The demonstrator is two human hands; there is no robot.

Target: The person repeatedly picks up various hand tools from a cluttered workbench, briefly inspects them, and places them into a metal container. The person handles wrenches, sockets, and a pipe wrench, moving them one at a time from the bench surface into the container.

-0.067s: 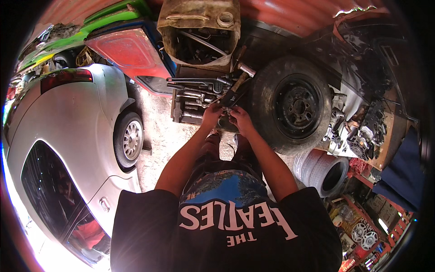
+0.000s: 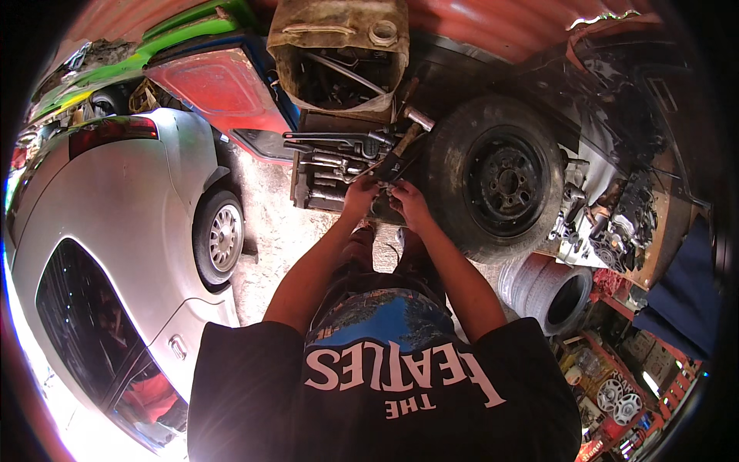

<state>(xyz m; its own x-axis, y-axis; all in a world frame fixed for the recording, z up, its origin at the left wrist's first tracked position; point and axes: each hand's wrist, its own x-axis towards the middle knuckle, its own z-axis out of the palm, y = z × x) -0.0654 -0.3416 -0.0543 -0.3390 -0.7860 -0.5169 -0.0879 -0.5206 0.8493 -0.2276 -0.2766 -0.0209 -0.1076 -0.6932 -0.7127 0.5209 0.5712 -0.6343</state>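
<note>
Close together at the near edge of the workbench point(image 2: 306, 123), my left hand point(image 2: 360, 195) and my right hand point(image 2: 408, 202) both have their fingers closed. A small metallic piece point(image 2: 382, 185) shows between the fingertips; its kind is too small to make out. Just beyond my hands lies a hammer point(image 2: 414, 127) with its head pointing right. To the left, a pipe wrench point(image 2: 350, 141) rests across the bench above several metal sockets or tool shafts point(image 2: 331, 173). Right of my right hand is a worn tire on a black steel wheel point(image 2: 508, 181).
A cut-open plastic jug point(image 2: 339, 35) holding metal tools stands at the back. A silver car point(image 2: 146, 208) is parked at left, beside a red panel point(image 2: 219, 88). Metal parts point(image 2: 616, 215) cover the right side of the bench; stacked tires point(image 2: 546, 292) stand below.
</note>
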